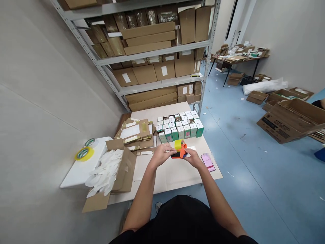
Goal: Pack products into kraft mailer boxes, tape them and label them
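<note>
An orange tape dispenser [183,150] with a roll of yellow tape [178,144] is between my hands, above the table. Wrapped around its right side, my right hand [192,158] grips it. My left hand [162,154] is closed in a pinch at its left end, by the dark part; whether the fingertips grip the tape or the dispenser is too small to tell. Just beyond stand rows of small white and green boxes [186,130]. A phone with a pink screen [208,163] lies right of my right hand.
Flattened cardboard [146,130] is piled at the left of the table [167,178]. An open carton [125,173] holds white gloves [108,169]. Tape rolls [84,154] lie on a white box at the wall. A metal shelf [152,52] with cartons rises behind; a big carton [286,118] stands right.
</note>
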Available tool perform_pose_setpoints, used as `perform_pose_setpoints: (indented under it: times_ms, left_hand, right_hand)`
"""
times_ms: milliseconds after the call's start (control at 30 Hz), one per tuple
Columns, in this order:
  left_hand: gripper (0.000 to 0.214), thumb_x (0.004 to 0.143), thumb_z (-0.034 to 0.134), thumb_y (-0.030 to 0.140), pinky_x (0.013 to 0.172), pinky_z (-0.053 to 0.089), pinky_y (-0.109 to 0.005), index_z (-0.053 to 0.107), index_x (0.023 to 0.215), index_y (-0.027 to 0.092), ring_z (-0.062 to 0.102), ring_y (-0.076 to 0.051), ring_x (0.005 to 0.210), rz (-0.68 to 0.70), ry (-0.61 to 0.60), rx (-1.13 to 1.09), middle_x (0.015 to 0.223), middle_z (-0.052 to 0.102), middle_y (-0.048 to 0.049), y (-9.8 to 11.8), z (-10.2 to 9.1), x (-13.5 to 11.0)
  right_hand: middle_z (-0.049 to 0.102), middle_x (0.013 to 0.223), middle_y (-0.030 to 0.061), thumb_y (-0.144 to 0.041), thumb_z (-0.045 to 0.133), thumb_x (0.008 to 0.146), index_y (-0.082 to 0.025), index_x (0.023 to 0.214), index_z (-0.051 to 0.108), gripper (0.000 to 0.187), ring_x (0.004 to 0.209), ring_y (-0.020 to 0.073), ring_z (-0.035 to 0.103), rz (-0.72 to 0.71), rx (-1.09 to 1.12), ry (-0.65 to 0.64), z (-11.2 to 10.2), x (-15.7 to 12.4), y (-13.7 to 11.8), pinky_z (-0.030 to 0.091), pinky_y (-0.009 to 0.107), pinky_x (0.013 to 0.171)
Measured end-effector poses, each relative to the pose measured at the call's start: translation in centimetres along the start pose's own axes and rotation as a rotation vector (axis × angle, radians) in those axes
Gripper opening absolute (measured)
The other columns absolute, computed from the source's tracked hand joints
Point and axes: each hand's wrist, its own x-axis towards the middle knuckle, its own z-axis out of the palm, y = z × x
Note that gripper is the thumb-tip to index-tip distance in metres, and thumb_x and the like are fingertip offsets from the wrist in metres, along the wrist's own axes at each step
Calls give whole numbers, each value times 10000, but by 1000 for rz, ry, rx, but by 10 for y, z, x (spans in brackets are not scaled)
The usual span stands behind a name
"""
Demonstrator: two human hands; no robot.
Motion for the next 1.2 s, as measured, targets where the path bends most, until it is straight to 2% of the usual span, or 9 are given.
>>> perform_pose_setpoints:
  times_ms: [133,300,467,567,667,800,900,1000,1200]
  left_hand:
    - [312,973,625,478,690,479,-316,856,931,273,656,-204,766,-18,96,50,804,724,-61,-3,-3,-4]
    - [341,974,620,494,659,490,-307,840,881,251,643,-194,737,55,308,81,776,708,-57,6,-27,-2]
    - [320,987,606,485,706,528,-297,832,924,268,665,-185,774,108,334,110,833,719,-42,15,-39,4]
    - [303,1013,571,445,806,542,-304,820,1020,272,684,-193,875,135,383,196,940,728,-51,11,-31,4]
    - [333,1025,548,417,968,526,-364,754,1238,264,678,-248,1073,128,440,310,1156,729,-94,6,-24,-1]
    - [516,990,604,435,1116,464,-444,587,1470,247,561,-342,1350,116,520,349,1555,522,-130,7,-26,-17]
    - [564,987,614,425,1147,453,-443,524,1525,281,522,-343,1408,136,544,358,1647,407,-99,13,-40,-34]
    - [530,994,610,402,1156,465,-431,536,1514,331,556,-311,1383,164,555,370,1637,428,-65,13,-60,-53]
    - [489,1009,579,362,1177,459,-456,553,1495,306,544,-299,1396,55,731,315,1567,510,-75,-19,-105,-94]
  right_hand:
    - [772,1006,60,-483,774,841,-244,1079,778,337,897,257,673,12,20,-50,6,1,4,541,377,857]
    - [778,992,45,-465,777,819,-265,1111,777,353,873,269,678,138,1,-43,5,-11,26,534,378,825]
    - [775,942,32,-465,752,818,-249,1079,773,340,838,260,671,246,-5,-22,10,-24,36,529,356,786]
    - [769,941,27,-466,726,835,-235,1124,745,370,825,245,660,262,18,16,20,-23,32,529,348,788]
    - [768,963,37,-473,710,848,-225,1145,721,387,839,245,666,279,53,50,31,-16,26,532,349,803]
    - [767,1003,59,-493,692,857,-212,1151,706,407,881,262,682,288,62,92,47,-4,21,544,364,822]
    - [758,932,63,-521,676,861,-198,1079,717,392,829,259,678,316,24,130,61,8,20,552,361,771]
    - [741,861,54,-543,660,867,-198,1031,715,386,773,244,660,285,-7,155,78,23,14,551,344,714]
    - [729,901,60,-533,661,879,-194,1099,697,406,790,231,647,174,118,160,122,55,-24,555,331,710]
